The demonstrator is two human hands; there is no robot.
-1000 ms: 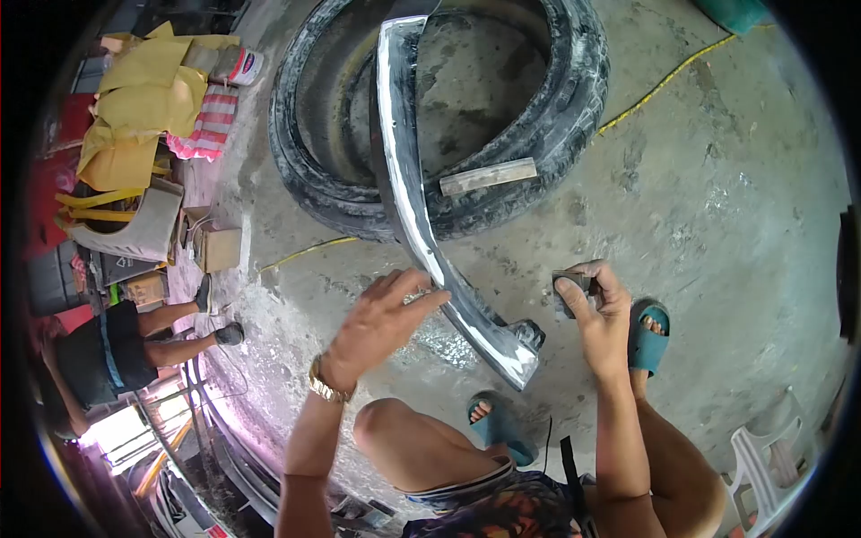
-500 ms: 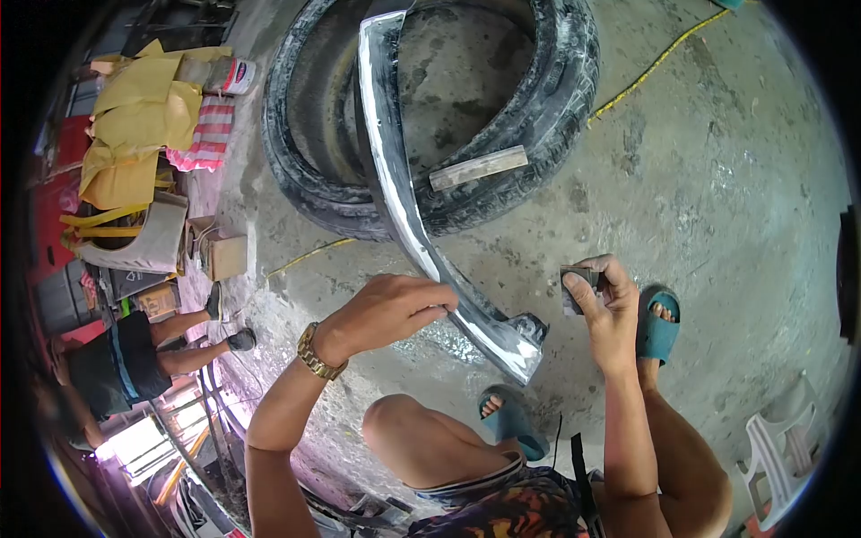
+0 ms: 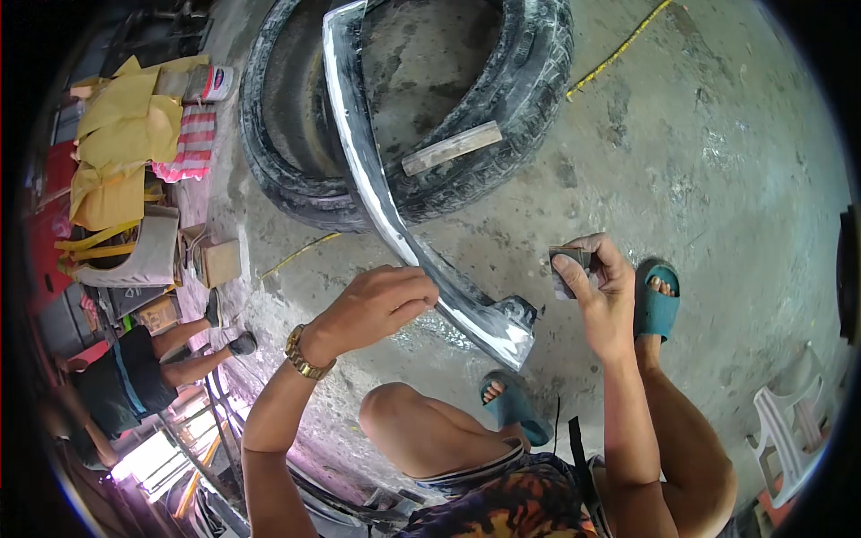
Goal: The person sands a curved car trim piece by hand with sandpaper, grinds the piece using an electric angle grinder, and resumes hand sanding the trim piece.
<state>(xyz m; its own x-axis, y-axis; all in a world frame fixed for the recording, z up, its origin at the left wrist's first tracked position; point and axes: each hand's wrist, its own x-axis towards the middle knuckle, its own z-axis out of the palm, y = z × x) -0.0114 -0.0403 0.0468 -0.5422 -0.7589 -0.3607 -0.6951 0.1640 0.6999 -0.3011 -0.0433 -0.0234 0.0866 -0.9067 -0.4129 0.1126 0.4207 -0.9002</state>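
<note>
A long curved strip-like panel [image 3: 381, 199], dark with white patches of filler or paint along it, slants across the view from the top to the middle. My left hand [image 3: 377, 309], with a gold watch at its wrist, is closed at the panel's left edge, fingertips against it; the exact grip is partly hidden. In my right hand [image 3: 603, 282] a small dark square of folded sandpaper [image 3: 567, 260] is pinched between thumb and fingers. That hand stays apart from the panel, to the right of its flared lower end.
Large dusty tires [image 3: 484, 184] lie on the concrete floor under the panel's upper part, with a wooden block [image 3: 451, 148] on top. A yellow rope [image 3: 619, 49] trails behind. Boxes and yellow paper [image 3: 117, 125] line the left. Another person [image 3: 126, 372] is there; a white plastic chair [image 3: 789, 439] stands right.
The whole view has shifted, so the tires, panel and floor items appear farther left and higher. Both hands keep about the same pose, the right still holding the sandpaper.
</note>
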